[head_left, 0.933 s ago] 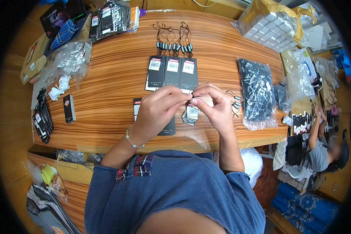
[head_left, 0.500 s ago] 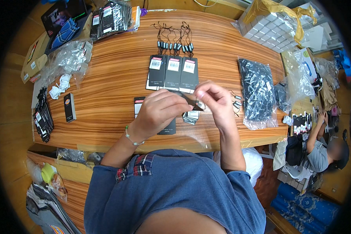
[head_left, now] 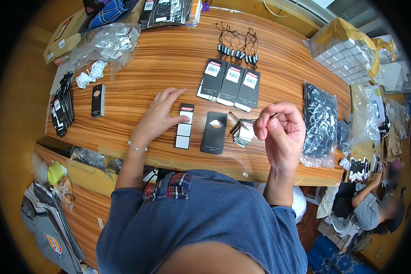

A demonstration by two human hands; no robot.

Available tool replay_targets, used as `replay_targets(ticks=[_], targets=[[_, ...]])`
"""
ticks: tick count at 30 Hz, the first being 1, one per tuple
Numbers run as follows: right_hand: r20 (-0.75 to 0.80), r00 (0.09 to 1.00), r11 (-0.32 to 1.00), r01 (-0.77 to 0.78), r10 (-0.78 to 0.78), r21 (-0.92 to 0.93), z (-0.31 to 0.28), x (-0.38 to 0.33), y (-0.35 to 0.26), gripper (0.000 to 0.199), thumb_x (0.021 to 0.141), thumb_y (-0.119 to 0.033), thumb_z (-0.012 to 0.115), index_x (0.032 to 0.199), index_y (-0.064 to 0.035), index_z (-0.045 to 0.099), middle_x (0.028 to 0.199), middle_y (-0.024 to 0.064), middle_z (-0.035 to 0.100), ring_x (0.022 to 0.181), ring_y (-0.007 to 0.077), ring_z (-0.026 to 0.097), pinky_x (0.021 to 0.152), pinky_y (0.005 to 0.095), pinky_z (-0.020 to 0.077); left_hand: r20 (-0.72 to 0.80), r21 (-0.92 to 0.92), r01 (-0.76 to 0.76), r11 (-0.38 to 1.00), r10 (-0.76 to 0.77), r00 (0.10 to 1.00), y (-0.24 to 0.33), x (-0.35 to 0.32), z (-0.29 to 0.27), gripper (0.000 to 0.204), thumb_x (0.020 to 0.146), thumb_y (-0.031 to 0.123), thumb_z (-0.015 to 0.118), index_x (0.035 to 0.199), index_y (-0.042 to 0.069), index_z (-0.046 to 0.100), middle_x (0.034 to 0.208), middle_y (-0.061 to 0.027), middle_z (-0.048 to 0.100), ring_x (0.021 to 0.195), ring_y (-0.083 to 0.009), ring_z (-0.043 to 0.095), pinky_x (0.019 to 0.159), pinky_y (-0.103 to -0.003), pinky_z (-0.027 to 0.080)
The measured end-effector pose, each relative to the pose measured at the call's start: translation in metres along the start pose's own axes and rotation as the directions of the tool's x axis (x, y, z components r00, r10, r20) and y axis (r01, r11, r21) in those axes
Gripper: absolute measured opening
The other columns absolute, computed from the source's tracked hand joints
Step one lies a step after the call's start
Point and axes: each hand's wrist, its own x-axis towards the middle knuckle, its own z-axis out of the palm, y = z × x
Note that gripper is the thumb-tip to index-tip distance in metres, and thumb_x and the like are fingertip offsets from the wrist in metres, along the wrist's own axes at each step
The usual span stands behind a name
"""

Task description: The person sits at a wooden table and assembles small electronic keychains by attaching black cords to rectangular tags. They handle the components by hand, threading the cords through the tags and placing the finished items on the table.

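My left hand (head_left: 156, 116) is spread above the table, its thumb at a narrow black tag with white panels (head_left: 183, 137). My right hand (head_left: 282, 132) is raised, thumb and forefinger pinched on a thin dark cord (head_left: 273, 115), mostly hidden by the fingers. A stack of black hang tags (head_left: 213, 137) lies between the hands. Beside my right hand is a fanned pile of small white-and-dark tags (head_left: 243, 134). Farther off, three overlapping rows of black hang tags with white stickers (head_left: 233, 82) lie under dark looped cords with small seals (head_left: 236, 54).
A plastic bag of black items (head_left: 320, 123) lies at right, a box of white blocks (head_left: 340, 50) behind it. At left are a small tag stack (head_left: 97, 102), a dark tag bundle (head_left: 61, 107), crumpled paper (head_left: 91, 74) and clear plastic (head_left: 107, 43). Another person (head_left: 370, 205) works at far right.
My hands have separated: the left has let go of the dark piece and moved left to the narrow tag, its fingers opening. The right has lifted rightward. The view has shifted too.
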Motion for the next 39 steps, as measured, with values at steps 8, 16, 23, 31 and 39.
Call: replay_targets(ticks=[8, 16, 23, 31, 39], targets=[[-0.026, 1.0, 0.966, -0.012, 0.006, -0.259, 0.008, -0.001, -0.005, 0.018, 0.08, 0.001, 0.058, 0.097, 0.0025, 0.051, 0.077, 0.0122, 0.057, 0.067, 0.0179, 0.057, 0.062, 0.0276, 0.0462, 0.074, 0.06, 0.057, 0.997, -0.062, 0.995, -0.017, -0.005, 0.003, 0.057, 0.059, 0.019, 0.077, 0.111, 0.011, 0.058, 0.115, -0.0047, 0.049, 0.109, -0.024, 0.044, 0.095, -0.039, 0.034], [0.032, 0.996, 0.963, -0.074, 0.085, -0.258, 0.012, 0.0, 0.0, 0.013, 0.08, 0.004, 0.057, 0.092, 0.0016, 0.056, 0.08, 0.0073, 0.06, 0.074, 0.0134, 0.06, 0.069, 0.0243, 0.0472, -0.056, -0.636, 0.094, 0.766, -0.168, 0.984, 0.013, -0.014, -0.004, 0.025, 0.079, -0.003, 0.06, 0.103, -0.001, 0.053, 0.083, -0.0048, 0.061, 0.075, -0.0065, 0.056, 0.068, -0.018, 0.045], [-0.033, 0.998, 0.728, 0.011, -0.046, -0.686, 0.026, 0.004, 0.015, 0.018, 0.076, 0.004, 0.059, 0.092, 0.0008, 0.052, 0.073, 0.0039, 0.057, 0.064, 0.0084, 0.052, 0.06, 0.0219, 0.0414, -0.221, -0.554, -0.11, 0.825, -0.018, 0.975, 0.086, 0.01, -0.01, 0.02, 0.077, -0.007, 0.061, 0.096, -0.003, 0.055, 0.086, -0.0072, 0.063, 0.08, -0.0097, 0.06, 0.069, -0.02, 0.049], [-0.067, 0.985, 0.672, 0.057, -0.157, -0.738, 0.016, 0.006, 0.017, 0.02, 0.076, 0.004, 0.06, 0.092, -0.0007, 0.049, 0.075, 0.0049, 0.056, 0.067, 0.0094, 0.057, 0.059, 0.0214, 0.0433, -0.315, -0.319, -0.291, 0.902, 0.188, 0.93, 0.11, 0.018, -0.007, 0.014, 0.074, 0.001, 0.064, 0.088, 0.002, 0.064, 0.082, -0.008, 0.065, 0.071, -0.0161, 0.063, 0.059, -0.025, 0.051], [-0.064, 0.992, 0.733, 0.035, -0.107, -0.679, 0.009, 0.007, 0.02, 0.019, 0.077, 0.005, 0.058, 0.092, 0.0002, 0.048, 0.081, 0.0057, 0.055, 0.072, 0.0098, 0.058, 0.061, 0.0213, 0.0435, -0.314, -0.235, -0.349, 0.907, 0.269, 0.911, 0.11, 0.022, -0.003, 0.015, 0.072, 0.002, 0.064, 0.087, 0.004, 0.064, 0.082, -0.0091, 0.064, 0.073, -0.022, 0.062, 0.064, -0.03, 0.049]])
